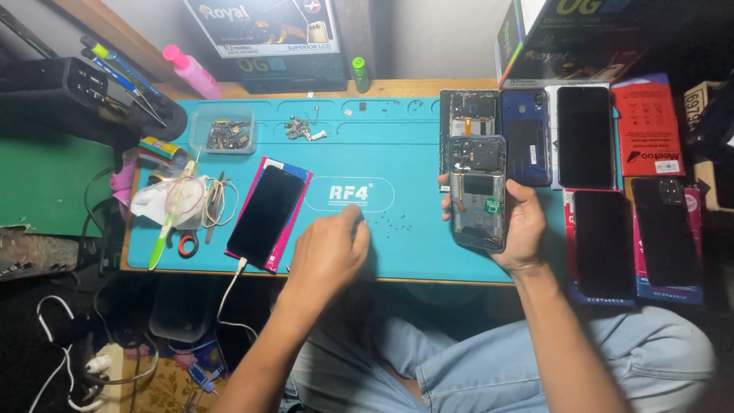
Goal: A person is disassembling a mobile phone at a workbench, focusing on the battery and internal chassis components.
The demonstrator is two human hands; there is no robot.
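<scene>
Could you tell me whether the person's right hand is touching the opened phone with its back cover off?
Touching: the head view shows the right hand wrapped around the opened phone, fingers on both its edges.

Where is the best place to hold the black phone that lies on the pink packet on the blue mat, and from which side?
Probably by its two long edges, from above. The black phone lies flat, screen up, tilted on the pink packet; a white cable enters its near end, so avoid that end. The left hand is nearest.
</scene>
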